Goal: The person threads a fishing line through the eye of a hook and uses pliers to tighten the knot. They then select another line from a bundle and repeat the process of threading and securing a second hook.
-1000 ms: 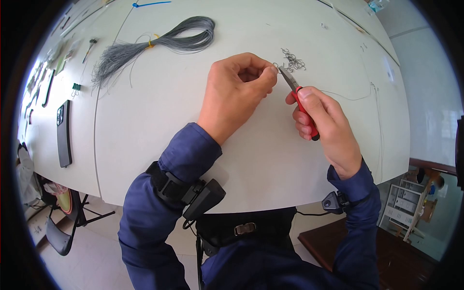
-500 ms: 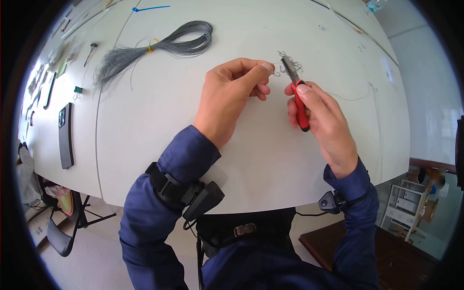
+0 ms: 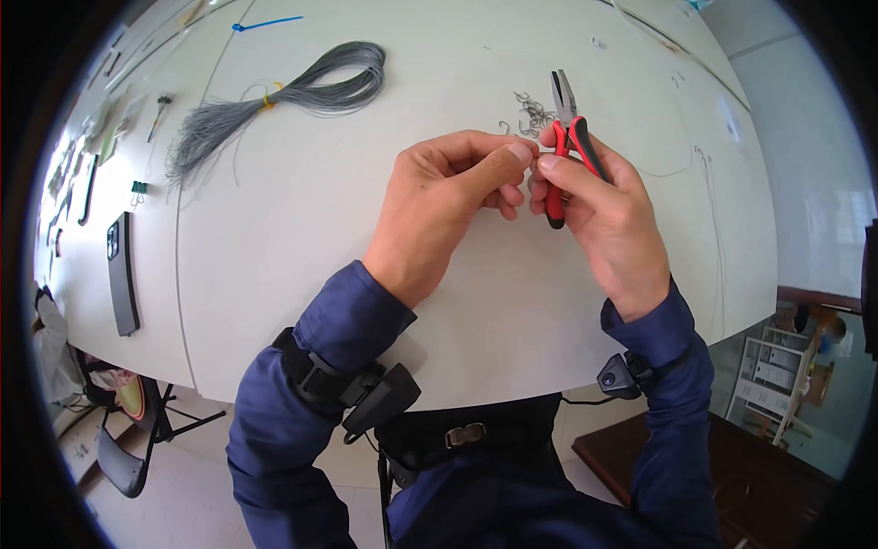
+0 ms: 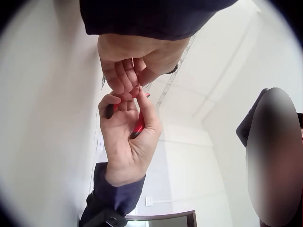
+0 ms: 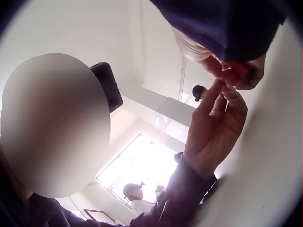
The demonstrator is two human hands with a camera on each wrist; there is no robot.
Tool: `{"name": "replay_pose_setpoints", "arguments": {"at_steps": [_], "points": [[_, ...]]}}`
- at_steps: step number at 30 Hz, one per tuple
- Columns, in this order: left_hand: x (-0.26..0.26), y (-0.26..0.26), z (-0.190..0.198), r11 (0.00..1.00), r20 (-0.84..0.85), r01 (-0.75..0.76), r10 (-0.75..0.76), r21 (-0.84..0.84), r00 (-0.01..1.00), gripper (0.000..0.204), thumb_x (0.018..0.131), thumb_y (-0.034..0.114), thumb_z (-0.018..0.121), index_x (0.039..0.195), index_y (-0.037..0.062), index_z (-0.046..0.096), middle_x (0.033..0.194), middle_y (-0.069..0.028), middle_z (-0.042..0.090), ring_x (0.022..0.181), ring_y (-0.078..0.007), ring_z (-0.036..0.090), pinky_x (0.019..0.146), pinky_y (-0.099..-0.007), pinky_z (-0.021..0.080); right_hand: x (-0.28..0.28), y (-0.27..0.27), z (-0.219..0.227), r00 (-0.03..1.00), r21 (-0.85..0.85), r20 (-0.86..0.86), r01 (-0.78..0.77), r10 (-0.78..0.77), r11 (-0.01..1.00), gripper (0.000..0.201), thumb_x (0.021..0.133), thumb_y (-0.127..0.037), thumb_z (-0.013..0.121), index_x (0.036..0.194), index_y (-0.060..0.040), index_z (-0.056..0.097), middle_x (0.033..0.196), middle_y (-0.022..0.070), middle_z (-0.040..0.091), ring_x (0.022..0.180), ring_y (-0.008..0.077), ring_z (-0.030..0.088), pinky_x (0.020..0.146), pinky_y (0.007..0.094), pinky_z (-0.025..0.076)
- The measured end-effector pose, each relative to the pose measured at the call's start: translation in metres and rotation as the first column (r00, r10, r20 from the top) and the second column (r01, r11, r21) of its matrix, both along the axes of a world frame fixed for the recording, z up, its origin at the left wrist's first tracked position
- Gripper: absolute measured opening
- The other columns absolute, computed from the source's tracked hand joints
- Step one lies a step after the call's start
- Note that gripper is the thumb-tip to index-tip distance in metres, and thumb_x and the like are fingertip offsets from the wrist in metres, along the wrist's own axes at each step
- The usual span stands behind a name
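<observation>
My left hand [image 3: 448, 188] pinches a tiny piece of thin wire between thumb and fingertips; the fingers hide nearly all of it. Right up against those fingertips are the thumb and fingers of my right hand [image 3: 608, 206]. That hand also holds red-and-black pliers [image 3: 563, 96], their metal nose pointing up and away from me. In the left wrist view, the red handle [image 4: 138, 127] shows across the right palm. A heap of small bent wire hooks [image 3: 538, 117] lies on the table just beyond the fingertips, with one hook [image 3: 504, 126] apart from it on the left.
A bundle of grey wire [image 3: 343, 80] tied with a yellow band lies at the back left of the white table [image 3: 302, 201]. Near it are a blue cable tie [image 3: 267, 24], a black phone [image 3: 122, 274] and a green binder clip [image 3: 139, 188]. Long thin wire [image 3: 713, 229] lies at the right.
The pliers' nose has moved off the left fingertips and swung upright in my right hand. The right thumb and fingers have come in to meet the left fingertips.
</observation>
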State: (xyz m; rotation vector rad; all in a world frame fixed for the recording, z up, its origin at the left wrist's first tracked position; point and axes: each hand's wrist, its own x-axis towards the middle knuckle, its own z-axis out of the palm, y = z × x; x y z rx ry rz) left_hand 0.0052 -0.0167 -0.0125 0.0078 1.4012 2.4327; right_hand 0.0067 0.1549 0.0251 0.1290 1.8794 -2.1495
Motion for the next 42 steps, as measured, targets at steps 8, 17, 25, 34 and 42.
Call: {"name": "replay_pose_setpoints", "arguments": {"at_steps": [8, 17, 25, 34, 42], "points": [[0.000, 0.001, 0.005, 0.949, -0.351, -0.142, 0.035, -0.282, 0.936, 0.020, 0.094, 0.008, 0.066, 0.112, 0.0012, 0.072, 0.090, -0.0033, 0.066, 0.080, -0.0120, 0.063, 0.071, -0.0273, 0.052, -0.003, 0.017, 0.008, 0.976, -0.332, 0.143, -0.106, 0.161, 0.937, 0.025, 0.092, -0.015, 0.063, 0.112, 0.0007, 0.060, 0.090, 0.0052, 0.061, 0.081, 0.0142, 0.057, 0.076, 0.0314, 0.048], [-0.005, -0.005, 0.002, 0.871, -0.663, -0.228, -0.137, -0.434, 0.736, 0.014, 0.091, 0.001, 0.070, 0.105, 0.0013, 0.071, 0.104, -0.0085, 0.065, 0.097, -0.0172, 0.066, 0.081, -0.0304, 0.055, -0.004, 0.031, 0.004, 0.873, -0.609, 0.304, -0.131, 0.382, 0.782, 0.022, 0.093, -0.011, 0.057, 0.109, 0.0034, 0.060, 0.091, 0.0051, 0.058, 0.078, 0.0148, 0.054, 0.073, 0.0329, 0.048], [-0.001, -0.008, 0.011, 0.867, -0.621, -0.153, -0.206, -0.474, 0.756, 0.008, 0.092, 0.000, 0.068, 0.100, 0.0001, 0.069, 0.102, -0.0083, 0.065, 0.094, -0.0172, 0.066, 0.084, -0.0315, 0.054, -0.001, 0.031, 0.004, 0.865, -0.588, 0.344, -0.106, 0.366, 0.802, 0.022, 0.093, -0.014, 0.056, 0.108, 0.0024, 0.061, 0.089, 0.0036, 0.058, 0.077, 0.0141, 0.052, 0.068, 0.0318, 0.045], [-0.002, -0.009, 0.011, 0.858, -0.641, -0.153, -0.236, -0.491, 0.730, 0.005, 0.092, 0.000, 0.068, 0.097, 0.0004, 0.067, 0.099, -0.0067, 0.065, 0.091, -0.0154, 0.065, 0.082, -0.0302, 0.053, -0.003, 0.034, 0.002, 0.860, -0.545, 0.369, -0.106, 0.352, 0.832, 0.024, 0.095, -0.019, 0.058, 0.108, 0.0011, 0.060, 0.087, 0.0061, 0.060, 0.078, 0.0177, 0.057, 0.071, 0.0332, 0.048], [-0.007, -0.008, 0.003, 0.708, -0.710, -0.510, 0.018, -0.488, 0.704, 0.005, 0.091, 0.001, 0.069, 0.095, -0.0016, 0.066, 0.092, -0.0047, 0.065, 0.081, -0.0117, 0.061, 0.075, -0.0262, 0.051, 0.021, 0.032, 0.018, 0.943, -0.027, 0.266, -0.201, 0.200, 0.979, 0.032, 0.102, -0.029, 0.051, 0.109, 0.0005, 0.059, 0.080, 0.0041, 0.058, 0.073, 0.0143, 0.055, 0.070, 0.0275, 0.045]]}}
